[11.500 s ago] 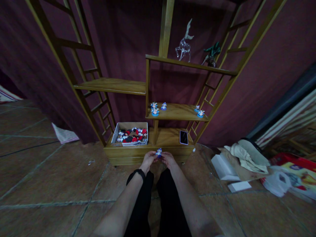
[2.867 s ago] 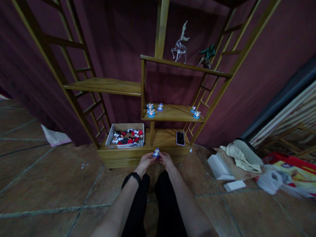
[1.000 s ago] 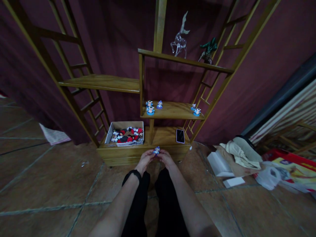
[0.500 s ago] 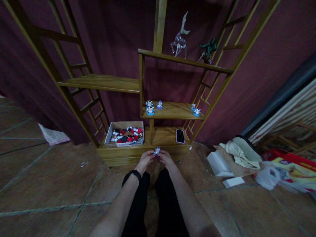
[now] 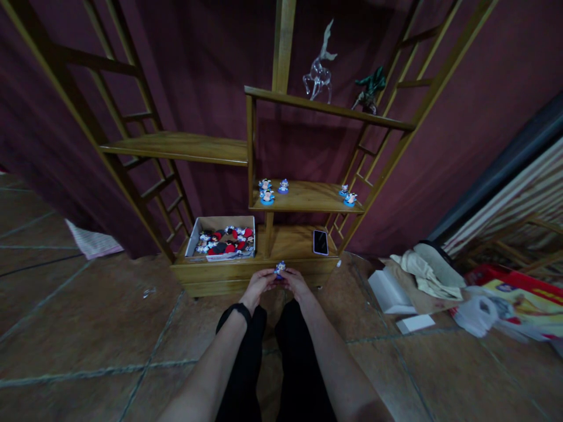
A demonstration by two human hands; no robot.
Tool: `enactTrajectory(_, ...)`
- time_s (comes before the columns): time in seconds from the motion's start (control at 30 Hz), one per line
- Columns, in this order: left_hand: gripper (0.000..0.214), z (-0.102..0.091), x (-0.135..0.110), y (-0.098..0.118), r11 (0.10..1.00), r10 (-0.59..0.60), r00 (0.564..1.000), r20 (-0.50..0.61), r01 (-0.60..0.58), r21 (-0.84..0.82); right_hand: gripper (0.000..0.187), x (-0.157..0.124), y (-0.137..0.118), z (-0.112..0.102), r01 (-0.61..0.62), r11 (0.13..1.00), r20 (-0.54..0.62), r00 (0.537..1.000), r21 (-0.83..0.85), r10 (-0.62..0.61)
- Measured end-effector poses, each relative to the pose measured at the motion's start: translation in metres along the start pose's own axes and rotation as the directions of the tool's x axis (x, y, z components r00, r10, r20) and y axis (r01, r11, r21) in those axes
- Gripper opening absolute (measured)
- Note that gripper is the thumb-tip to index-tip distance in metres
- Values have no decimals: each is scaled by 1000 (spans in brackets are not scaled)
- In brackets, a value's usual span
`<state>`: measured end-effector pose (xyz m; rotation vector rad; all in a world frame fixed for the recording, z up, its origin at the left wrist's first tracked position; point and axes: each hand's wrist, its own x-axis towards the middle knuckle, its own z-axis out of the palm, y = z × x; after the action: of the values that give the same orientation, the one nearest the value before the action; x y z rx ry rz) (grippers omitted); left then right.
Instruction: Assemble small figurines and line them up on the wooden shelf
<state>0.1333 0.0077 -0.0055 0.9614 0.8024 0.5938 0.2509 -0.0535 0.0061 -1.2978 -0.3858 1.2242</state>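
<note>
A small blue figurine is pinched between my left hand and my right hand, held together in front of the wooden shelf unit. Both hands are closed on it just before the bottom board. A black band sits on my left wrist. Several matching blue figurines stand on the middle shelf, with two more at its right end. A white box full of small figures rests on the bottom board to the left.
A phone lies on the bottom board at right. A glass deer and a green figure stand on the top shelf. White boxes, cloth and bags litter the tiled floor at right.
My hands stay together on the figurine, shifting only slightly. The view has drifted a little to the right and down.
</note>
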Motion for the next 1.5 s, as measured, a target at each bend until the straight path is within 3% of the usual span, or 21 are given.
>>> enactTrajectory(0.47,26,0,1,-2,1000,-4,998,-62,5,3,35,-3,0,-1,3,998,60,998,-58,0)
enactTrajectory(1.5,29,-1,-1,0,999,-23,996,-90,20,-35,15,-2,-2,-1,-23,999,21,1000,-24,24)
